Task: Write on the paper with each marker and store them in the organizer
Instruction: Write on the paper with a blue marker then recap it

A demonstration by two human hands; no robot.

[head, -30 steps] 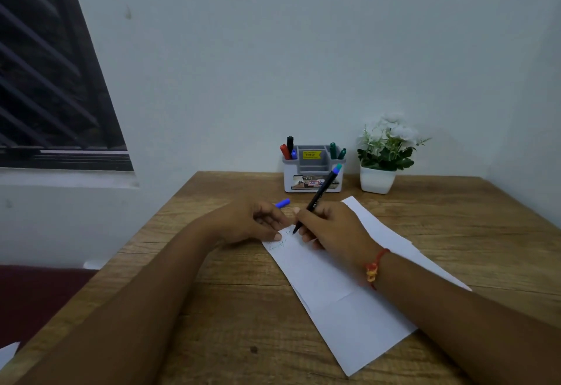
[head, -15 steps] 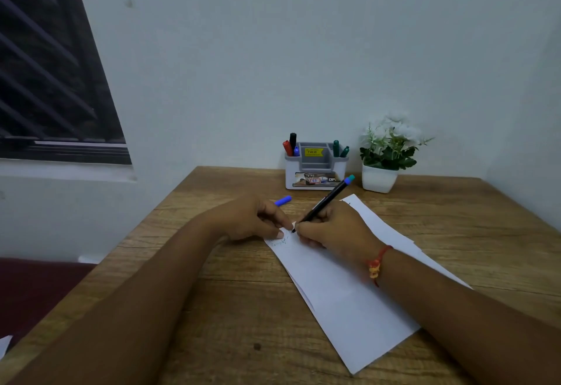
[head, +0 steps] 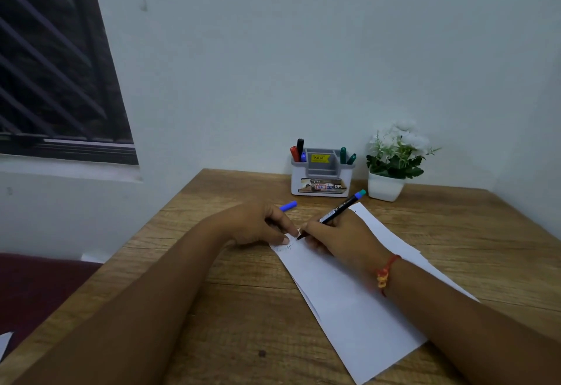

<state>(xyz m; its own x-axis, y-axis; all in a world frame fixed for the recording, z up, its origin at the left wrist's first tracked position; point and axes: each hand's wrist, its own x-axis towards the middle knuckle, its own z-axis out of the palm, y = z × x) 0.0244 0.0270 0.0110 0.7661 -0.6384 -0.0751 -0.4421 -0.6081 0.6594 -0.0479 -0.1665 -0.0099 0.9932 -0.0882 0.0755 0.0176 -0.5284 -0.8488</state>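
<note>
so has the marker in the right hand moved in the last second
Yes. The marker has tilted flatter: its teal end, earlier in front of the organizer, now sits lower and right of it, toward the plant pot.

Gripping black marker [head: 341, 207] in R hand [head: 340, 239], pressing tip to paper [head: 349, 302] nr its far-left corner. Pinning that corner w/ L hand [head: 255, 223]. Showing blue cap [head: 287, 205] past L knuckles, hold unclear. Working on wooden table [head: 258, 308], organizer [head: 321, 184] at far edge.
</note>
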